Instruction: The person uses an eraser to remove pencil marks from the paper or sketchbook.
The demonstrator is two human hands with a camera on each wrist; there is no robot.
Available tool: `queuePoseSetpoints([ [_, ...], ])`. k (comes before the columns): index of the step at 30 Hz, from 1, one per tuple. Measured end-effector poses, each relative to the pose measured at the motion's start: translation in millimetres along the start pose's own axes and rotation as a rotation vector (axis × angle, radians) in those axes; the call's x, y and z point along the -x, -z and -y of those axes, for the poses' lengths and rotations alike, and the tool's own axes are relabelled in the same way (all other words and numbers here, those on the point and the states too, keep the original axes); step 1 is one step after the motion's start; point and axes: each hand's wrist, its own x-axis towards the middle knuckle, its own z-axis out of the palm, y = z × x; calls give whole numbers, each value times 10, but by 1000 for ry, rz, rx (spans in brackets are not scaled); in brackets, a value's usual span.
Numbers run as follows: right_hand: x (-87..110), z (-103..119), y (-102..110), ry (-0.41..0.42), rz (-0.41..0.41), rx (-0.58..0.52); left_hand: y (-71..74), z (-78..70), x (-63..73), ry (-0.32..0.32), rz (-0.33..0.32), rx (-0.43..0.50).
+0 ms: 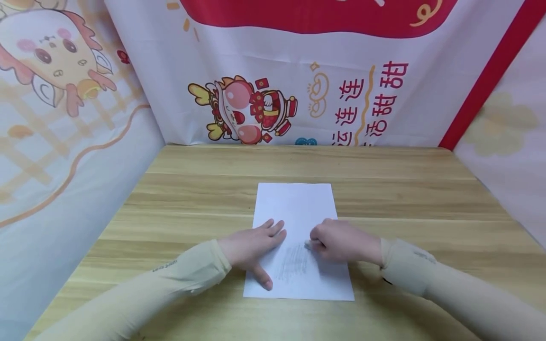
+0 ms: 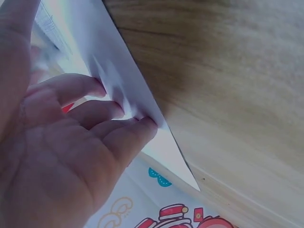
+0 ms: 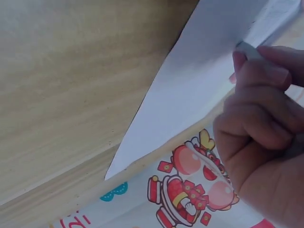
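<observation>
"what are the fingers up to?"

"on the right hand (image 1: 344, 240) they're curled in, pinching a small stub (image 3: 249, 49) against the thumb. on the left hand (image 1: 251, 246) they're straight and spread, resting on the left side of the paper (image 1: 296, 201)."

"and the stub, where is it?"

"over the paper's lower half, just beside the upper right of the grey scribble (image 1: 293, 263)."

"what's around that?"

"a wooden table (image 1: 401, 189), with light and darker brown bands running sideways. behind it hangs a white cloth (image 1: 162, 71) with a red panel (image 1: 324, 19), a cartoon figure (image 1: 245, 111) lying sideways and red writing (image 1: 384, 94). orange checks (image 1: 31, 166) cover the left wall; a faint flower (image 1: 499, 124) marks the right."

"how does the stub look?"

"short, greyish white, dark at the tip; too small to say what it is. the scribble is soft, close, slightly slanting strokes on plain white."
</observation>
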Motion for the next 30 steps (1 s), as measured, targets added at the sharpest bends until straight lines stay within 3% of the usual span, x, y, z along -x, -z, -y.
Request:
queuePoseSetpoints([
  [3,81,41,52,3,73,-45,-6,4,-5,14,6,-10],
  [5,52,65,83,-11,79,-59,-10,13,-4,25,10,-14],
  [12,-213,0,13,-48,-54,45,-1,27,-2,13,13,-19],
  [17,-62,-31,17,-40,40,-1,-3,3,-33,-8,12,-6],
  [22,26,-14,98,-54,118,-57,-10,-10,-49,9,11,-16],
  [28,-217,-10,64,-85,1,14,-12,0,-26,22,21,-44],
  [30,-231,7,48,-85,3,36,-12,-2,-20,15,22,-49],
])
